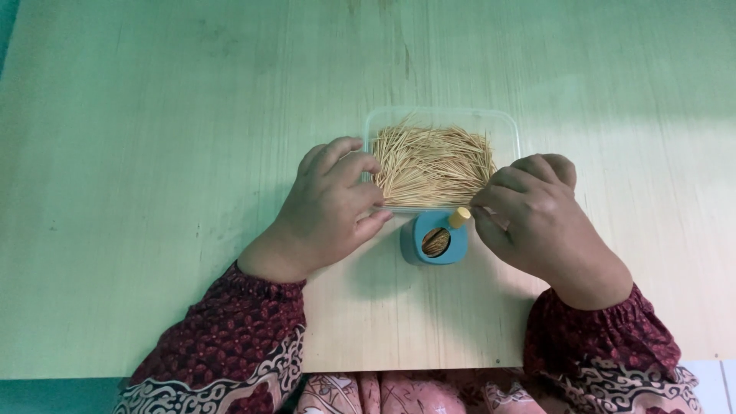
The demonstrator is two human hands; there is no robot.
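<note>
1. Our right hand [537,211] pinches toothpicks between thumb and fingertips at the near right corner of the clear tray [506,126].
2. Our left hand [333,207] curls loosely, fingers resting against the tray's near left edge; we cannot tell whether it holds anything.
3. The toothpicks [433,165] lie heaped in the tray.
4. A blue round holder [435,239], with a yellow knob [459,218], stands just near of the tray, between our hands, on the wooden table [169,169].

A pale wooden table [169,192] carries a clear tray [506,126] and a blue holder [414,245].
</note>
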